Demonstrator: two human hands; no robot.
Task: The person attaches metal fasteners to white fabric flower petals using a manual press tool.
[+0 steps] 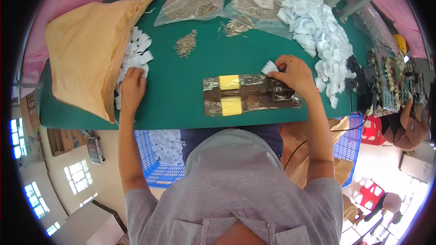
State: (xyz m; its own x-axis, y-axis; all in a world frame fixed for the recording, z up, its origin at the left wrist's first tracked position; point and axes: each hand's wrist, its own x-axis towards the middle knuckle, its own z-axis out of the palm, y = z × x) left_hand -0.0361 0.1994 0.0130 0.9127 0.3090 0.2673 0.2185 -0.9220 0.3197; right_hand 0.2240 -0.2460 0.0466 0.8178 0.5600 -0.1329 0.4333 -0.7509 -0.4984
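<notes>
Pinched between thumb and fingers of my right hand (296, 75) is a small white piece (270, 67) with a toothed edge, like a little comb. That hand is just above the right end of a brown fixture (254, 94) wrapped in clear tape, with yellow strips and a metal mechanism. My left hand (133, 90) is closed, fingertips down, at a heap of similar white toothed pieces (137, 46) by the mouth of a large tan paper sack (84, 54). A white piece shows at its fingers; the grip itself is partly hidden.
A long pile of white pieces (313, 22) covers the table's right side. Clear bags of small brownish parts (195, 1) lie at the back, with a loose heap (186, 44) before them. Blue baskets (164, 178) stand below the edge. People sit at the right.
</notes>
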